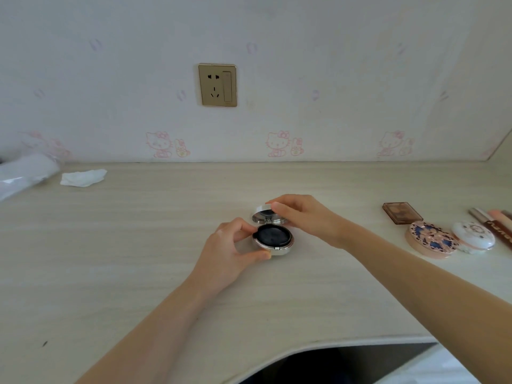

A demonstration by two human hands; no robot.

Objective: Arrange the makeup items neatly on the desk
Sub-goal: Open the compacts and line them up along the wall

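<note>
While the silver compact (pixel 273 239) sits open at tabletop (pixel 138 245) centre, left hand (pixel 230 245) fingers pinch its base and right hand (pixel 302 217) fingers hold the lid. Approx 5 items already grouped at 3 o'clock, incl. floral compact (pixel 432 239). Left: shut it, place w/ group.

Both forearms are bare right up to the frame's edge, no sleeves showing. The left hand (pixel 232 246) and right hand (pixel 303 216) have short, unpainted nails.

Open silver cushion compact (pixel 273 239) mid-desk (pixel 138 245)

Lid raised, dark puff inside; right of it lie a brown palette (pixel 402 212), two round compacts (pixel 432 239), tubes (pixel 496 221).
</note>
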